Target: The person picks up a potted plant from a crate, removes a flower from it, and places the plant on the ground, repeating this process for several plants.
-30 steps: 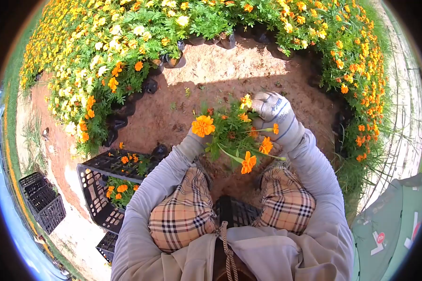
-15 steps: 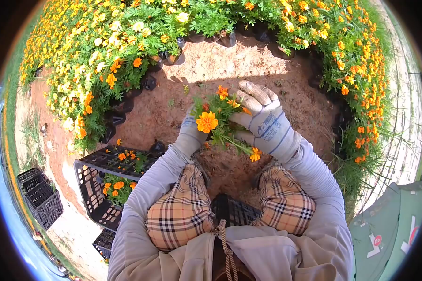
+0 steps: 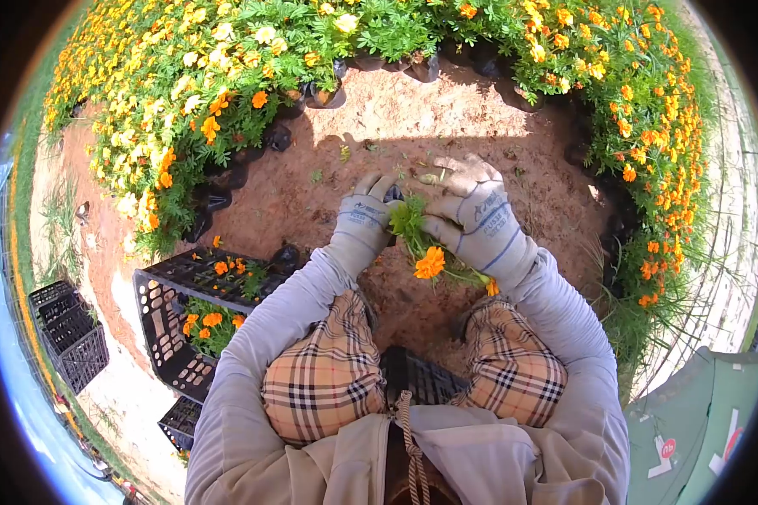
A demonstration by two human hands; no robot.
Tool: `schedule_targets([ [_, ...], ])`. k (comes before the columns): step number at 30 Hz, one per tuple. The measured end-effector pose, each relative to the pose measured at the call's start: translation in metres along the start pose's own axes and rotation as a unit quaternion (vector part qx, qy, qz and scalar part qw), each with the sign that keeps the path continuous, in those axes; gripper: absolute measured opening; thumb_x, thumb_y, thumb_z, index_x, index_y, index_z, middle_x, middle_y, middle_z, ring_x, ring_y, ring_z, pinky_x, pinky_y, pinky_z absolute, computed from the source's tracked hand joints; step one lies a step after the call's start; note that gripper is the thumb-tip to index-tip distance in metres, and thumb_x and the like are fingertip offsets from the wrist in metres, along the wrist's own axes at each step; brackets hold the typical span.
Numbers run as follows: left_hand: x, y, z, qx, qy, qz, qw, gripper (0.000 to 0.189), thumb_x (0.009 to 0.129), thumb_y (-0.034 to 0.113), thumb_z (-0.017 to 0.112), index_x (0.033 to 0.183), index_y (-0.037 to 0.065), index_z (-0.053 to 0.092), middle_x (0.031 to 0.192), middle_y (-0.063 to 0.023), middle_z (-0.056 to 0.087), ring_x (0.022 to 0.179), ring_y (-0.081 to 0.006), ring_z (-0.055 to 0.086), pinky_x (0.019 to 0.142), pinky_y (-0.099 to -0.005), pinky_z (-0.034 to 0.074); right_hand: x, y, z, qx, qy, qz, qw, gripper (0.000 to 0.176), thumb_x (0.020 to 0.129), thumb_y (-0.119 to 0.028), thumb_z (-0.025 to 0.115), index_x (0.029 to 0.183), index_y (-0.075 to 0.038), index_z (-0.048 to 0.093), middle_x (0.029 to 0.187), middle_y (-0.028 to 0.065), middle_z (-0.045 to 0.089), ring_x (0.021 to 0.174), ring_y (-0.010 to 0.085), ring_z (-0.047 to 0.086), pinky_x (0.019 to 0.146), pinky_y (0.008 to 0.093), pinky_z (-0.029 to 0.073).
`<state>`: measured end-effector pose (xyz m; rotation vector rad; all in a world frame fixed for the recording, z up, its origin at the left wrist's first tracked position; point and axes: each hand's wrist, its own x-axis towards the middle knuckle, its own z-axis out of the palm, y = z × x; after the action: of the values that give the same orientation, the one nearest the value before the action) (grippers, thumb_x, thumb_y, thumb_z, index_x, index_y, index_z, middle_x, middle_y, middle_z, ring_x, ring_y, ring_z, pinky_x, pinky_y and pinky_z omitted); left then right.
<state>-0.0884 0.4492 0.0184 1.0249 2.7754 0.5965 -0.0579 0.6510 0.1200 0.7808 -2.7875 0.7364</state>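
Left grip (image 3: 362, 217): gloved in pale grey fabric with blue lettering, fingers bent, pointing far and right.
Right grip (image 3: 478, 217): gloved to match, fingertips soiled, back upward, fingers curled leftward, close beside the left.
Left arm (image 3: 265, 337): sleeved in wrinkled pale grey cloth, slanting far and inward.
Right arm (image 3: 577, 332): sleeved likewise, slanting far and leftward.
Knees (image 3: 327, 366): bent, apart, in tan-and-black plaid cloth, between the arms.

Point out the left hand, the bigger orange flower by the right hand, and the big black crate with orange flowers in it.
Left hand (image 3: 362, 219): head view, back of the glove.
Orange flower (image 3: 429, 263): head view, middle of the petals.
Black crate (image 3: 184, 274): head view, upper wall.
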Motion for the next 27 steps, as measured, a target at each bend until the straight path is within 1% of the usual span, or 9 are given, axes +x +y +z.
schedule_targets([
  [2, -0.003, -0.005, -0.009, 0.001, 0.005, -0.038, 0.999, 0.042, 0.065, 0.017, 0.069, 0.106, 0.021, 0.060, 0.126, -0.0083, 0.046, 0.118, -0.0303, 0.043, 0.091, -0.0418, 0.041, 0.000, 0.011, -0.001, 0.064, 0.135, 0.025, 0.988, 0.019, 0.080, -0.023, 0.064, 0.092, -0.009, 0.065, 0.100, 0.0086, 0.060, 0.100, 0.0264, 0.054, 0.091, 0.0397, 0.040],
  [4, -0.012, -0.024, -0.010, 0.014, 0.046, -0.082, 0.995, 0.043, 0.065, 0.017, 0.070, 0.107, 0.016, 0.060, 0.120, -0.0096, 0.051, 0.112, -0.0308, 0.047, 0.090, -0.0409, 0.042, -0.003, 0.014, -0.026, 0.484, 0.287, 0.237, 0.792, 0.013, 0.088, -0.009, 0.056, 0.097, -0.003, 0.062, 0.102, 0.0074, 0.060, 0.095, 0.0150, 0.055, 0.089, 0.0275, 0.041],
  [6, -0.046, -0.055, -0.029, -0.016, 0.102, -0.148, 0.984, 0.036, 0.072, 0.016, 0.064, 0.108, 0.011, 0.059, 0.113, -0.0099, 0.056, 0.106, -0.0299, 0.052, 0.090, -0.0392, 0.042, -0.009, 0.043, -0.043, 0.417, 0.338, 0.181, 0.824, 0.021, 0.091, -0.006, 0.050, 0.109, -0.001, 0.058, 0.116, 0.0101, 0.057, 0.108, 0.0165, 0.053, 0.095, 0.0288, 0.041],
  [8, -0.089, -0.076, -0.068, -0.094, 0.178, -0.221, 0.954, 0.025, 0.085, 0.013, 0.054, 0.109, 0.007, 0.058, 0.104, -0.0091, 0.062, 0.099, -0.0276, 0.056, 0.089, -0.0367, 0.042, -0.016, 0.030, -0.052, 0.428, 0.326, 0.303, 0.786, 0.022, 0.090, -0.004, 0.050, 0.110, -0.001, 0.057, 0.118, 0.0110, 0.057, 0.112, 0.0179, 0.051, 0.097, 0.0302, 0.040],
  [10, -0.135, -0.085, -0.113, -0.455, 0.354, -0.279, 0.768, 0.024, 0.090, 0.018, 0.050, 0.109, 0.004, 0.057, 0.107, -0.0099, 0.062, 0.098, -0.0233, 0.058, 0.087, -0.0318, 0.045, -0.052, 0.061, -0.034, 0.504, 0.272, 0.323, 0.753, 0.022, 0.089, -0.004, 0.050, 0.111, -0.001, 0.057, 0.116, 0.0112, 0.058, 0.110, 0.0190, 0.053, 0.096, 0.0307, 0.041],
  [17, -0.319, -0.087, -0.170, -0.590, 0.397, -0.530, 0.463, 0.038, 0.091, 0.034, 0.051, 0.115, 0.004, 0.054, 0.105, -0.0131, 0.063, 0.092, -0.0262, 0.063, 0.078, -0.0427, 0.053, -0.087, 0.071, 0.014, 0.459, 0.167, 0.337, 0.805, 0.019, 0.090, -0.004, 0.052, 0.106, 0.000, 0.059, 0.111, 0.0102, 0.059, 0.103, 0.0194, 0.056, 0.093, 0.0353, 0.045],
  [24, -0.356, -0.136, 0.070, -0.772, 0.325, -0.503, 0.214, 0.035, 0.088, 0.039, 0.053, 0.095, 0.005, 0.059, 0.085, -0.0127, 0.066, 0.079, -0.0264, 0.063, 0.072, -0.0438, 0.052, -0.088, 0.074, 0.025, 0.442, 0.130, 0.353, 0.814, 0.021, 0.087, -0.002, 0.055, 0.107, 0.001, 0.059, 0.105, 0.0096, 0.061, 0.096, 0.0171, 0.059, 0.089, 0.0305, 0.048],
  [26, -0.375, -0.193, 0.203, -0.822, 0.385, -0.357, 0.222, 0.031, 0.088, 0.033, 0.054, 0.097, 0.004, 0.059, 0.087, -0.0126, 0.063, 0.078, -0.0260, 0.059, 0.075, -0.0400, 0.049, -0.099, 0.081, 0.028, 0.398, 0.084, 0.370, 0.835, 0.019, 0.087, -0.002, 0.055, 0.105, 0.000, 0.060, 0.101, 0.0071, 0.062, 0.094, 0.0141, 0.059, 0.086, 0.0270, 0.047],
  [27, -0.355, -0.196, 0.175, -0.656, 0.353, -0.517, 0.421, 0.031, 0.088, 0.033, 0.054, 0.097, 0.004, 0.058, 0.088, -0.0124, 0.063, 0.078, -0.0258, 0.059, 0.075, -0.0396, 0.049, -0.105, 0.083, 0.029, 0.376, 0.054, 0.397, 0.836, 0.019, 0.086, -0.004, 0.056, 0.104, -0.001, 0.061, 0.097, 0.0043, 0.063, 0.091, 0.0120, 0.058, 0.082, 0.0247, 0.046],
])
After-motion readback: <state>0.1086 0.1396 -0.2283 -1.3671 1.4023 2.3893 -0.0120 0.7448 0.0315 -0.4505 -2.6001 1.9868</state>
